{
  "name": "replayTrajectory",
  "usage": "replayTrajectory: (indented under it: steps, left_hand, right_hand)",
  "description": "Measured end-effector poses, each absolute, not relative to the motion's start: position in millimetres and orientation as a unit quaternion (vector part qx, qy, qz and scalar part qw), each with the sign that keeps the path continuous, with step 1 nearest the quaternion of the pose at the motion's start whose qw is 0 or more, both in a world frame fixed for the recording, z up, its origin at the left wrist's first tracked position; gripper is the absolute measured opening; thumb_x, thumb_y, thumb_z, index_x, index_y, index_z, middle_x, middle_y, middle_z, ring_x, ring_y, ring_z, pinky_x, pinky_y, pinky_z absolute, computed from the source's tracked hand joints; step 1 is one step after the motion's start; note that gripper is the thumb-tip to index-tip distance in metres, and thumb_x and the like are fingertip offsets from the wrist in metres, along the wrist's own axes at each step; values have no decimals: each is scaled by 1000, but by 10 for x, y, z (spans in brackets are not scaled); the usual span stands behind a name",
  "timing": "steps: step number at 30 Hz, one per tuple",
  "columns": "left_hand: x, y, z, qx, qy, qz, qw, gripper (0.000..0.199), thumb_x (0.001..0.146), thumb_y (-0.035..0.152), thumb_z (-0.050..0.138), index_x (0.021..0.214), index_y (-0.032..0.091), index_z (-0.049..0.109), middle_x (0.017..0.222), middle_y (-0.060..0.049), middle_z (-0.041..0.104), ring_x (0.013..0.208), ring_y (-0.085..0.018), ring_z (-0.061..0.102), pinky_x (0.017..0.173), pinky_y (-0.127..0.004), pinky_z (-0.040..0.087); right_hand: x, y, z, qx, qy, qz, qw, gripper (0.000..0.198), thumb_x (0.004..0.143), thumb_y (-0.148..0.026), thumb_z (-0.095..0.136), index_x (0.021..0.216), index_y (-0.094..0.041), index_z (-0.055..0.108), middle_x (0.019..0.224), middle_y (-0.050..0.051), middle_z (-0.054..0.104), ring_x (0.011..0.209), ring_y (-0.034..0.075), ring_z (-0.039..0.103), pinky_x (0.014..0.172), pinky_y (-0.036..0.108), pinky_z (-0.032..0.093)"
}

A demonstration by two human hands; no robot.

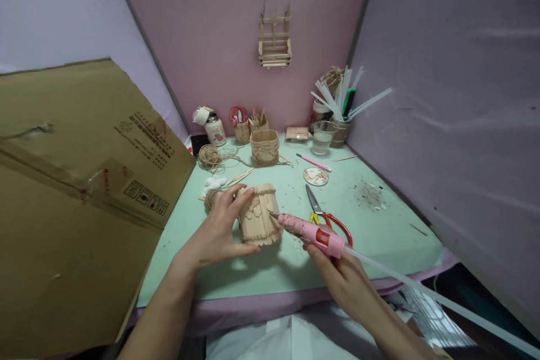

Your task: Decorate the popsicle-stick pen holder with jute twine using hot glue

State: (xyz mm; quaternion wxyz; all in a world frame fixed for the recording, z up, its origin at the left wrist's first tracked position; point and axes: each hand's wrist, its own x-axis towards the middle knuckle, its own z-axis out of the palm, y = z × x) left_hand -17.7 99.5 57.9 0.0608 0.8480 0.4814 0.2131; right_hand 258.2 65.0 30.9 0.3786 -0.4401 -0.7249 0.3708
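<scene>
My left hand [223, 222] grips a small wooden-stick container [260, 222] from its left side, tilted just over the table. Twine-like trim runs round its top and bottom, and small wooden pieces form a pattern on the side facing me. In my right hand [335, 270] is a pink hot glue gun [310, 232], with a long clear glue stick [422, 288] trailing from its back end. The gun's metal nozzle points left, at or very near the container's side; whether they touch I cannot tell. Red-handled scissors [314, 201] lie partly behind the gun.
A similar wooden container [265, 147] stands further back beside a twine coil [210, 157]. Near it are a dish of wood bits [316, 176], a pink pen [314, 162] and a clear cup [323, 139]. A large cardboard box [84, 208] borders the left; scraps [371, 194] lie at right.
</scene>
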Motion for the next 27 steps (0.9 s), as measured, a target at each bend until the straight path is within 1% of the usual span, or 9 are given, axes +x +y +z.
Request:
replayTrajectory:
  steps: [3, 9, 16, 20, 27]
  left_hand:
    - [-167, 977, 601, 848, 485, 206, 64, 107, 69, 53, 76, 152, 36, 10, 151, -14, 23, 136, -39, 28, 110, -57, 31]
    - [-164, 960, 608, 845, 489, 205, 71, 109, 69, 54, 76, 153, 37, 9, 150, -14, 23, 135, -39, 29, 109, -57, 33]
    - [-167, 952, 599, 844, 490, 208, 71, 109, 68, 55, 76, 153, 37, 11, 151, -14, 24, 134, -38, 30, 107, -55, 35]
    - [-171, 955, 584, 842, 492, 209, 71, 108, 68, 56, 76, 153, 37, 12, 151, -13, 24, 134, -38, 31, 106, -53, 37]
    - [-182, 969, 555, 846, 487, 208, 65, 108, 68, 58, 75, 152, 38, 10, 151, -13, 23, 134, -38, 29, 108, -56, 34]
  right_hand:
    - [2576, 646, 315, -440, -724, 369, 381, 43, 98, -39, 43, 136, -25, 55, 130, 7, 62, 121, 24, 55, 108, 39, 42]
    - [2564, 640, 304, -450, -716, 372, 383, 41, 98, -40, 44, 133, -25, 58, 125, 7, 65, 120, 26, 56, 106, 41, 43]
    - [2566, 635, 304, -444, -713, 388, 380, 42, 98, -40, 43, 134, -25, 57, 130, 7, 62, 123, 25, 55, 108, 39, 41]
    - [2572, 640, 293, -453, -709, 386, 379, 41, 97, -40, 44, 132, -25, 59, 124, 7, 65, 120, 26, 57, 107, 40, 43]
    - [2571, 640, 294, -445, -712, 385, 383, 41, 97, -39, 43, 133, -25, 59, 127, 8, 64, 123, 27, 54, 110, 43, 39]
